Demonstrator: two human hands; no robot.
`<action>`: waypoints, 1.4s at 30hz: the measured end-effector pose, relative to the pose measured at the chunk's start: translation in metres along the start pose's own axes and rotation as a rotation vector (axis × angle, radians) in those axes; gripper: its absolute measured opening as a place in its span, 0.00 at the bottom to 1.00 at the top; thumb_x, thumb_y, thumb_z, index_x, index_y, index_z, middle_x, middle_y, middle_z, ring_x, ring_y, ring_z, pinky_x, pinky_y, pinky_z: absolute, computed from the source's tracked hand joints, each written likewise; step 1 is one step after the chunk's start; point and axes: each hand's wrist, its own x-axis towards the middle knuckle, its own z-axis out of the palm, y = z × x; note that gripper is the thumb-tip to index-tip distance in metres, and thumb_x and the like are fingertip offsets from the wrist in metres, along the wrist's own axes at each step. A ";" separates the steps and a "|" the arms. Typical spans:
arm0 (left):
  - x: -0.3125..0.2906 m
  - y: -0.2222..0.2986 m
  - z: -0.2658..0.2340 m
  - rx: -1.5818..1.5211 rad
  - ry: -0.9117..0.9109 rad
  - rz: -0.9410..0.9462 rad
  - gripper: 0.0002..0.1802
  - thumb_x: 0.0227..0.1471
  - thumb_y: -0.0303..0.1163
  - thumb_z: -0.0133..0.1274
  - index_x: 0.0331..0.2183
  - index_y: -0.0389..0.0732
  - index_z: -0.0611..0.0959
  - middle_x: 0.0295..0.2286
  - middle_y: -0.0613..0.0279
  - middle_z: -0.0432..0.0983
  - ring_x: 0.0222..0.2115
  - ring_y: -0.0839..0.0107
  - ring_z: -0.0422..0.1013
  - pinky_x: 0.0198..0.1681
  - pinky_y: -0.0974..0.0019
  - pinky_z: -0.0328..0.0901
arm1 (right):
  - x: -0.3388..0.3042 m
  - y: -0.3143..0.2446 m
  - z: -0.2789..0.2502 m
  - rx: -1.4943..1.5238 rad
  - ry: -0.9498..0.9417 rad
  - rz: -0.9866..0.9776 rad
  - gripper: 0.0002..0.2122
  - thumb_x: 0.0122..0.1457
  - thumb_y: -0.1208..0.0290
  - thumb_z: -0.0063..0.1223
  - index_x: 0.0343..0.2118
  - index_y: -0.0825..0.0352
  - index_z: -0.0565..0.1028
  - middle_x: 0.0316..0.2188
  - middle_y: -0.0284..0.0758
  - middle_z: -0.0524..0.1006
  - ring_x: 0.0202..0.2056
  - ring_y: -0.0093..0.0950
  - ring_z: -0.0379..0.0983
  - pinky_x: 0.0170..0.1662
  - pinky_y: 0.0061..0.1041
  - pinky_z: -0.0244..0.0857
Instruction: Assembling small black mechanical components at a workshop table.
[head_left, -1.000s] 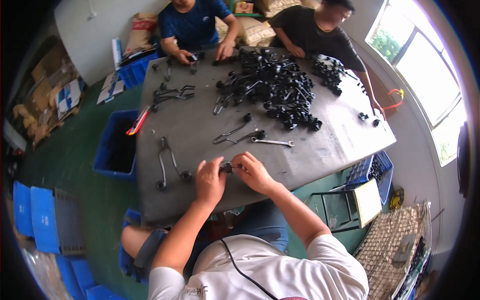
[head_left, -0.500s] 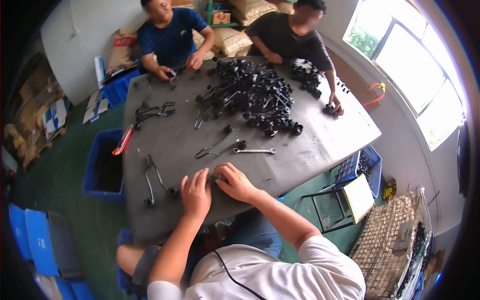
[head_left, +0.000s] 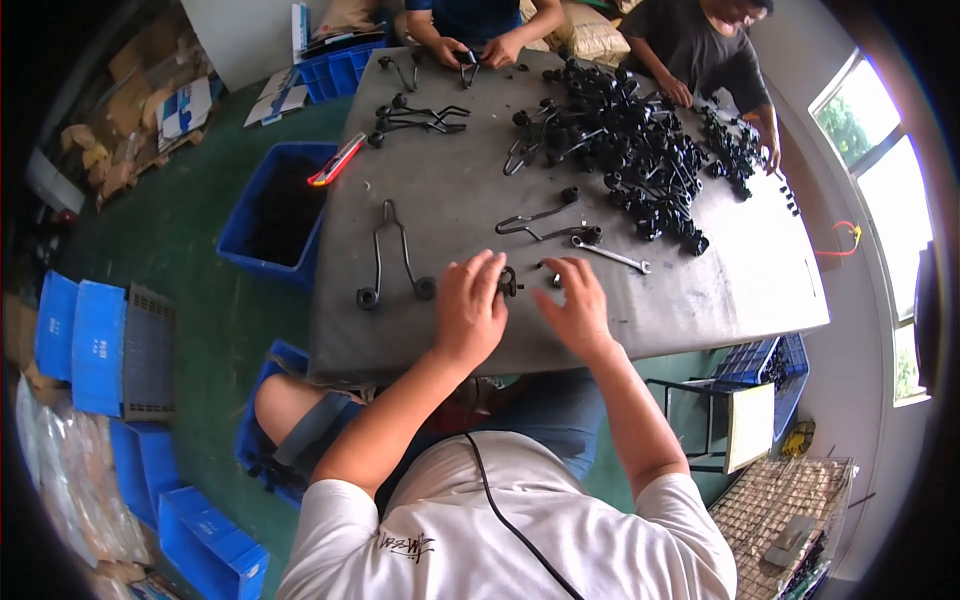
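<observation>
Hands meet at the near edge of the grey worktable [head_left: 700, 300]: the left hand [head_left: 468, 310] lies palm down, fingers curled over a small black metal fitting [head_left: 508, 283] that pokes out past its fingertips, while the right hand [head_left: 575, 305] hovers just beside it, fingers loosely spread and bent, touching nothing I can make out for certain. To my eye this is the fitting-together step — one small part being pinned and worked on against the tabletop. The next move seems to call for a steady pinch and a tool; a silver open-ended spanner [head_left: 612, 257] lies near the right hand.

Just left of the left hand rests a bent black wire loop with coiled ends [head_left: 392, 262], and further up the table sprawls a heap of black fittings [head_left: 640, 150].

Containers — a blue plastic crate [head_left: 268, 215] on the floor beside the table (its inside too dark to read), and stacked blue crates [head_left: 100, 345] further off, contents hidden.
</observation>
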 end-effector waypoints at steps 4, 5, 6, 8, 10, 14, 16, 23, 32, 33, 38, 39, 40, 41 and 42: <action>0.009 -0.017 -0.042 0.157 0.141 -0.105 0.34 0.45 0.25 0.61 0.56 0.41 0.73 0.54 0.51 0.69 0.53 0.50 0.67 0.57 0.50 0.62 | 0.000 -0.010 0.032 0.087 -0.182 0.066 0.24 0.54 0.67 0.64 0.54 0.65 0.71 0.42 0.43 0.73 0.40 0.43 0.75 0.42 0.37 0.71; 0.010 -0.027 -0.049 0.221 0.168 -0.148 0.35 0.45 0.26 0.61 0.57 0.41 0.73 0.54 0.50 0.68 0.54 0.49 0.67 0.57 0.50 0.62 | -0.001 -0.010 0.033 0.147 -0.175 0.092 0.24 0.56 0.70 0.61 0.56 0.63 0.69 0.41 0.44 0.73 0.40 0.44 0.75 0.42 0.38 0.71; 0.008 -0.039 -0.057 0.298 0.202 -0.199 0.36 0.45 0.26 0.62 0.57 0.41 0.72 0.54 0.49 0.68 0.54 0.48 0.67 0.58 0.50 0.62 | 0.003 -0.017 0.032 0.162 -0.184 0.081 0.24 0.56 0.70 0.61 0.56 0.63 0.69 0.41 0.44 0.73 0.40 0.44 0.75 0.42 0.38 0.71; -0.003 -0.070 -0.068 0.355 0.153 -0.315 0.38 0.45 0.31 0.63 0.58 0.41 0.70 0.55 0.49 0.68 0.55 0.48 0.65 0.59 0.48 0.58 | 0.012 -0.036 0.022 0.235 -0.293 0.305 0.24 0.56 0.72 0.58 0.57 0.59 0.69 0.41 0.44 0.72 0.39 0.44 0.74 0.43 0.38 0.71; -0.010 -0.085 -0.073 0.387 0.082 -0.366 0.32 0.49 0.31 0.61 0.57 0.40 0.72 0.49 0.48 0.74 0.51 0.49 0.70 0.55 0.49 0.64 | 0.010 -0.031 0.028 0.215 -0.275 0.279 0.26 0.56 0.74 0.57 0.59 0.55 0.69 0.39 0.43 0.72 0.37 0.43 0.73 0.43 0.39 0.70; -0.023 -0.094 -0.070 0.127 -0.046 -0.472 0.21 0.56 0.29 0.56 0.51 0.38 0.77 0.34 0.48 0.81 0.36 0.50 0.78 0.42 0.52 0.71 | 0.015 -0.018 0.037 0.218 -0.240 0.205 0.23 0.55 0.75 0.56 0.56 0.57 0.73 0.36 0.41 0.71 0.34 0.38 0.72 0.41 0.35 0.70; -0.027 -0.090 -0.070 0.058 -0.039 -0.488 0.20 0.55 0.29 0.57 0.50 0.37 0.77 0.35 0.48 0.81 0.37 0.50 0.77 0.42 0.52 0.71 | 0.019 -0.017 0.033 0.263 -0.244 0.251 0.21 0.54 0.75 0.56 0.53 0.57 0.75 0.35 0.40 0.71 0.33 0.36 0.72 0.40 0.33 0.70; -0.036 -0.047 -0.057 -0.140 -0.076 -0.400 0.22 0.51 0.27 0.60 0.48 0.34 0.75 0.27 0.48 0.79 0.28 0.46 0.76 0.32 0.49 0.70 | 0.028 -0.028 0.017 0.247 -0.158 0.182 0.19 0.53 0.81 0.58 0.49 0.60 0.78 0.30 0.32 0.69 0.27 0.23 0.66 0.33 0.22 0.65; -0.035 -0.024 -0.052 -0.322 -0.086 -0.391 0.23 0.55 0.27 0.57 0.51 0.32 0.72 0.30 0.49 0.80 0.31 0.50 0.77 0.36 0.53 0.71 | 0.044 -0.059 0.023 0.279 -0.241 0.057 0.19 0.52 0.81 0.58 0.48 0.59 0.77 0.31 0.34 0.68 0.27 0.27 0.66 0.32 0.26 0.66; -0.034 -0.027 -0.052 -0.348 0.017 -0.395 0.24 0.56 0.27 0.56 0.53 0.34 0.72 0.32 0.48 0.80 0.33 0.50 0.78 0.36 0.54 0.71 | 0.045 -0.060 0.025 0.280 -0.246 0.055 0.19 0.52 0.81 0.58 0.48 0.59 0.77 0.31 0.34 0.68 0.27 0.27 0.66 0.32 0.26 0.66; -0.013 -0.049 -0.051 -0.484 -0.001 -0.373 0.17 0.62 0.34 0.52 0.50 0.36 0.76 0.33 0.48 0.80 0.34 0.50 0.77 0.38 0.56 0.71 | 0.045 -0.061 0.037 0.252 -0.279 0.058 0.19 0.53 0.81 0.57 0.48 0.58 0.77 0.32 0.35 0.68 0.26 0.29 0.68 0.33 0.28 0.67; -0.009 -0.053 -0.051 -0.510 -0.076 -0.470 0.16 0.64 0.36 0.51 0.48 0.35 0.76 0.33 0.48 0.80 0.34 0.49 0.77 0.38 0.57 0.71 | 0.045 -0.062 0.037 0.253 -0.283 0.054 0.19 0.53 0.81 0.57 0.48 0.58 0.77 0.32 0.35 0.68 0.26 0.29 0.68 0.33 0.28 0.67; -0.006 -0.056 -0.050 -0.536 -0.152 -0.565 0.17 0.65 0.39 0.49 0.45 0.35 0.77 0.32 0.47 0.80 0.34 0.49 0.77 0.38 0.58 0.70 | 0.045 -0.064 0.037 0.245 -0.275 0.034 0.19 0.53 0.81 0.57 0.48 0.57 0.77 0.32 0.35 0.68 0.26 0.29 0.69 0.33 0.29 0.67; -0.002 -0.060 -0.050 -0.536 -0.148 -0.567 0.17 0.65 0.39 0.49 0.45 0.35 0.77 0.32 0.47 0.80 0.34 0.49 0.77 0.38 0.58 0.70 | 0.045 -0.065 0.036 0.237 -0.267 0.014 0.19 0.53 0.81 0.57 0.48 0.57 0.77 0.33 0.36 0.69 0.27 0.30 0.69 0.33 0.29 0.68; 0.004 -0.061 -0.052 -0.557 -0.249 -0.639 0.18 0.65 0.41 0.49 0.43 0.34 0.77 0.32 0.48 0.80 0.33 0.52 0.78 0.37 0.59 0.70 | 0.044 -0.065 0.036 0.235 -0.268 0.014 0.19 0.53 0.81 0.57 0.48 0.57 0.77 0.33 0.36 0.69 0.27 0.30 0.69 0.33 0.29 0.68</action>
